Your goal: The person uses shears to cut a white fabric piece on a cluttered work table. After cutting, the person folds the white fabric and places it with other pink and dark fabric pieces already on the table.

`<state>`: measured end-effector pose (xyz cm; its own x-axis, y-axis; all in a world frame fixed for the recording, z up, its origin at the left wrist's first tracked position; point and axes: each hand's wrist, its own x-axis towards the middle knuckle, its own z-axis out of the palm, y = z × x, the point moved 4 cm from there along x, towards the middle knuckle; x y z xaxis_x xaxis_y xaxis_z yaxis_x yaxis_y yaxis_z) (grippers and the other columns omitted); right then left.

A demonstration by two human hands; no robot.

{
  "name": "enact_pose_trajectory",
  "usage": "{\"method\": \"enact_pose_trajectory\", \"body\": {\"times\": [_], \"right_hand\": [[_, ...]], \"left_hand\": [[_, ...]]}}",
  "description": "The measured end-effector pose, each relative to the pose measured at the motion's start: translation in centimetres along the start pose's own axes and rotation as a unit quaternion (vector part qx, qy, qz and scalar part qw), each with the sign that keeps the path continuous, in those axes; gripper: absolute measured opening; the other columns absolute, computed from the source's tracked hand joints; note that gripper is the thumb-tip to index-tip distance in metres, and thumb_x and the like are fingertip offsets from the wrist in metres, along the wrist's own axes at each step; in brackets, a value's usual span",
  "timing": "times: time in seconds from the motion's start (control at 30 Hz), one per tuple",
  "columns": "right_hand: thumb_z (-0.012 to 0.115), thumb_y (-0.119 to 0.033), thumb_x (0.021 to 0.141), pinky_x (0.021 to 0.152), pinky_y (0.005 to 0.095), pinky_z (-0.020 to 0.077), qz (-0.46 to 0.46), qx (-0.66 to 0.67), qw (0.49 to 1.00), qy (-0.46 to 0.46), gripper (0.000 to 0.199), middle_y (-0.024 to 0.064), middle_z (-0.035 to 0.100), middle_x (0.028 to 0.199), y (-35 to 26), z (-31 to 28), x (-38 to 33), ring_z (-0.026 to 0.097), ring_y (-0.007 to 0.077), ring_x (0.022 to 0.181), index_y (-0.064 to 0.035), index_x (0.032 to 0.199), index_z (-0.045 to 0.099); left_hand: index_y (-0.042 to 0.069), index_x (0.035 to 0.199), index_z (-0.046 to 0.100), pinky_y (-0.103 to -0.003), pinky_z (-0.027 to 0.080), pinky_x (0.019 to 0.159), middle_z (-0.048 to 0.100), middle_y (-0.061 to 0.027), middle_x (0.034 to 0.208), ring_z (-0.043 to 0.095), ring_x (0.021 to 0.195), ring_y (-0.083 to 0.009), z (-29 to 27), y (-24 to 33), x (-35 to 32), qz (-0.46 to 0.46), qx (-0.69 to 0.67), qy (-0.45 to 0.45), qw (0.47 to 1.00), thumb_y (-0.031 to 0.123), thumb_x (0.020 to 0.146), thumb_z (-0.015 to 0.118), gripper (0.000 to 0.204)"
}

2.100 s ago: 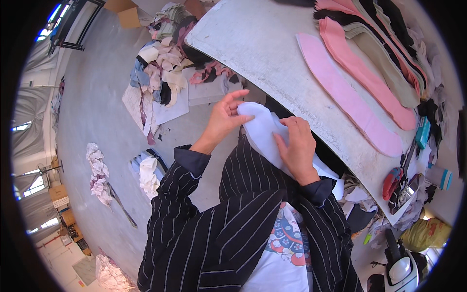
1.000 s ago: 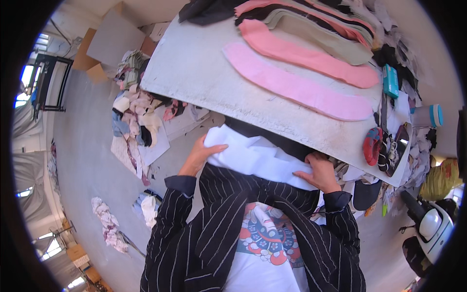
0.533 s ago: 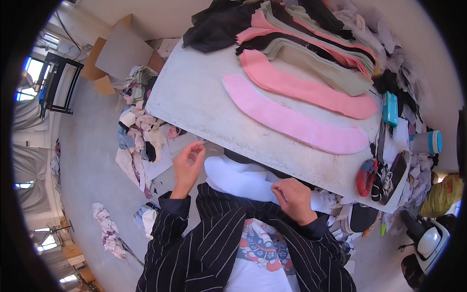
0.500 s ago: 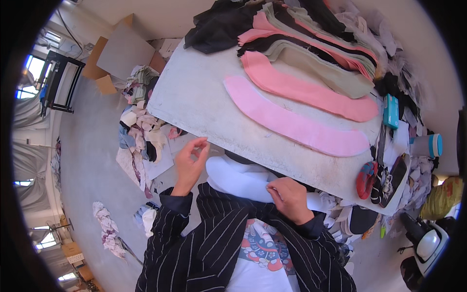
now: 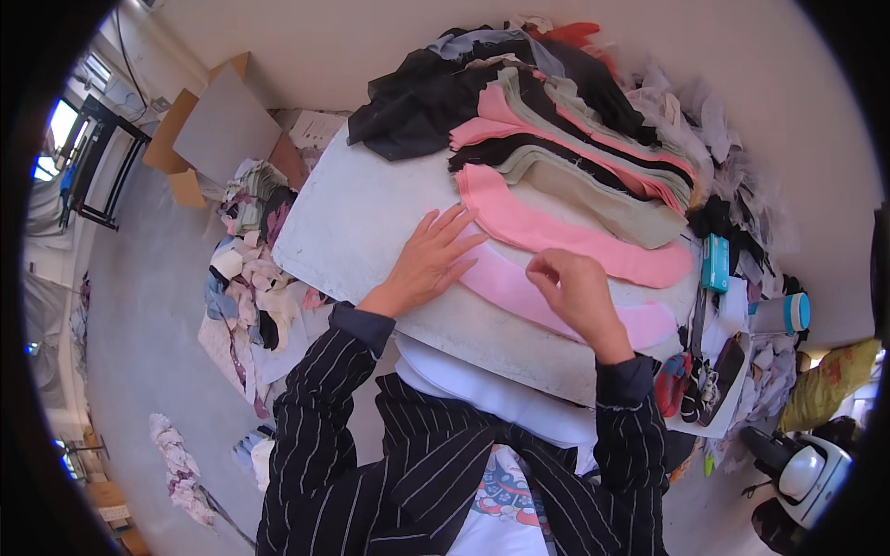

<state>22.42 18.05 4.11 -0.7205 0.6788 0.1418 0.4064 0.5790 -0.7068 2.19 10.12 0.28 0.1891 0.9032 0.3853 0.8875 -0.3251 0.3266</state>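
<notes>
My left hand (image 5: 431,259) lies with fingers spread at the left end of a pale pink curved cloth piece (image 5: 519,295) on the table (image 5: 348,208). Above the middle of that piece is my right hand (image 5: 579,296), thumb and fingers curled together; anything between them is too small or hidden to name. Just beyond lies a salmon-pink curved cloth piece (image 5: 575,227). White curved cloth (image 5: 496,394) rests across my lap, under the table's near edge.
Pink, black and grey-green cloth layers (image 5: 593,157) lie farther back, beside crumpled black cloth (image 5: 408,111). At the right are a teal box (image 5: 715,263) and a blue-lidded container (image 5: 781,315). Fabric scraps (image 5: 255,287) heap on the floor at left, near a cardboard box (image 5: 222,130).
Both hands have come up from my lap onto the pale pink piece. My left hand has spread its fingers there; the right remains curled. The view has shifted slightly.
</notes>
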Motion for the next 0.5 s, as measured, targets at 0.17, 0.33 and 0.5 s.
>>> {"method": "enact_pose_trajectory", "body": {"times": [0.17,0.33,0.5], "right_hand": [[0.068,-0.015,0.079,0.071,0.0388,0.0500,0.010,-0.084,0.996,0.011,0.020,0.0128,0.066,0.097,1.9,1.0,4.6,0.063,0.0303,0.087,-0.0058,0.097,0.066],[0.067,-0.017,0.081,0.083,0.0471,0.0466,-0.036,-0.256,0.964,-0.061,0.039,0.0148,0.054,0.130,3.6,4.9,6.6,0.050,0.0351,0.119,-0.0167,0.120,0.062],[0.067,-0.018,0.082,0.089,0.0493,0.0434,-0.101,-0.282,0.948,-0.104,0.046,0.0156,0.050,0.136,2.7,5.1,4.0,0.046,0.0356,0.127,-0.0243,0.127,0.060]], "left_hand": [[0.014,0.132,0.054,-0.054,0.022,0.112,0.037,-0.0148,0.149,0.032,0.139,-0.0324,2.4,-3.3,-1.1,-0.031,0.059,-0.084,0.994,0.031,0.093,0.054,0.043],[0.014,0.130,0.056,-0.059,0.022,0.110,0.040,-0.0177,0.146,0.033,0.138,-0.0341,2.3,-2.4,-3.9,-0.058,0.034,-0.063,0.996,0.034,0.091,0.056,0.043],[0.012,0.124,0.060,-0.057,0.026,0.108,0.049,-0.0159,0.135,0.036,0.136,-0.0333,0.5,-2.3,-3.8,-0.043,-0.004,0.028,0.999,0.029,0.085,0.065,0.042]]}}
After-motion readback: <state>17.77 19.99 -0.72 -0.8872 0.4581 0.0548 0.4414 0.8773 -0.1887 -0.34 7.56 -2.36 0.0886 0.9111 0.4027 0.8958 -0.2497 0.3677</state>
